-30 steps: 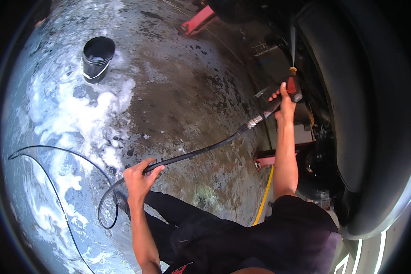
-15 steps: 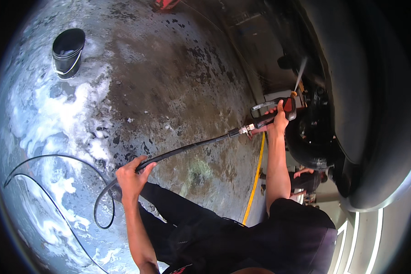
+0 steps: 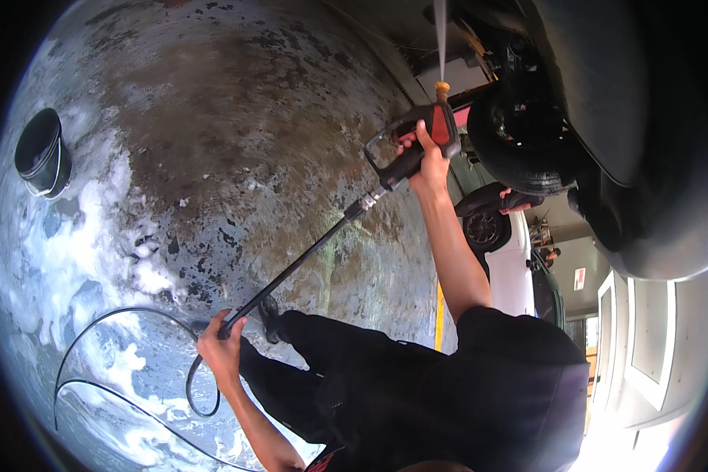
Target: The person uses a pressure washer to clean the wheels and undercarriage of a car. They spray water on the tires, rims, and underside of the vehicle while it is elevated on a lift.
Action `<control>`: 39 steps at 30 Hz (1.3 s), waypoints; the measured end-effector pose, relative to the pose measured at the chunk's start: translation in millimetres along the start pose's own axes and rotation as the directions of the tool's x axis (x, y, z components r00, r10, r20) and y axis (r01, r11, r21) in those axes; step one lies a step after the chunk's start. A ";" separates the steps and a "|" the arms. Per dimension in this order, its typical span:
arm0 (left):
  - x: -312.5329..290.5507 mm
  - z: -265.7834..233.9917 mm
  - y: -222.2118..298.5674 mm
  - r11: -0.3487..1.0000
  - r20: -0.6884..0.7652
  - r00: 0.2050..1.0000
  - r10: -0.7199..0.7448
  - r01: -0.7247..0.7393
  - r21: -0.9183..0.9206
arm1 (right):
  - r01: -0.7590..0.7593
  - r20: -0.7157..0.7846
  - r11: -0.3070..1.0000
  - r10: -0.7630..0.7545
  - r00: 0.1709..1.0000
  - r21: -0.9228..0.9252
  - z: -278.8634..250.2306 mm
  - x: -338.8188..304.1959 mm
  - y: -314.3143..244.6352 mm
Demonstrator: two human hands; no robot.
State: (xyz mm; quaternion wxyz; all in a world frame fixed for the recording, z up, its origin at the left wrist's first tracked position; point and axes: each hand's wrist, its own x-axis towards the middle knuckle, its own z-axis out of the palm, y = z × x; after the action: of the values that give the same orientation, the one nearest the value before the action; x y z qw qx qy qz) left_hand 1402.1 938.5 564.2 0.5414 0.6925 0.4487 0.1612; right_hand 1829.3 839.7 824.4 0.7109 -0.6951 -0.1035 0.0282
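A worn grey floor (image 3: 236,157) spreads out before you, patchy and brown in the middle, with white foam (image 3: 94,228) across its left side and a black bucket (image 3: 39,145) standing far left. Along the right side hangs a dark car body (image 3: 606,86), with a black tire (image 3: 519,141) under it. The spray gun (image 3: 445,130) is far and right of your middle, just left of that tire. Your right hand (image 3: 429,165) is wrapped around its grip, the thumb laid up toward the red panel (how far the trigger is pulled you cannot tell, as the fingers hide it). The grip slants from near left to far right, but the yellow nozzle (image 3: 442,89) points far, and a jet of water (image 3: 441,39) leaves it that way, so the tire sits to the right of the stream. Your right hand is clearly the nearer one to it. Your left hand (image 3: 222,350), near and left, is closed around the black hose (image 3: 299,263), which runs taut and nearly straight to the gun, then loops loosely over the floor.
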 end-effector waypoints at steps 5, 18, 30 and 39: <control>-26.0 45.9 4.0 0.998 -0.049 0.997 0.061 -0.061 0.016 | -0.057 -0.005 0.995 0.058 0.998 0.083 -74.1 15.1 22.8; -99.1 184.5 48.8 0.989 -0.270 0.954 0.129 -0.143 -0.032 | -0.166 -0.026 0.943 0.181 0.983 0.290 -271.7 75.3 70.8; -141.9 230.6 40.0 0.985 -0.251 0.956 0.154 -0.167 -0.032 | -0.191 0.074 0.935 0.177 0.981 0.298 -328.2 97.9 71.9; -187.1 245.6 11.0 0.992 -0.239 0.963 0.120 -0.126 -0.009 | -0.155 0.132 0.960 0.127 0.983 0.233 -352.3 50.7 76.9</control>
State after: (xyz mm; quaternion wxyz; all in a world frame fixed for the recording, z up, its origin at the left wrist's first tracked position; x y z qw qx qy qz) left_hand 1479.1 640.7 534.3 0.4808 0.6882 0.4645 0.2819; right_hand 1952.5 505.5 749.1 0.7793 -0.6060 -0.0907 0.1315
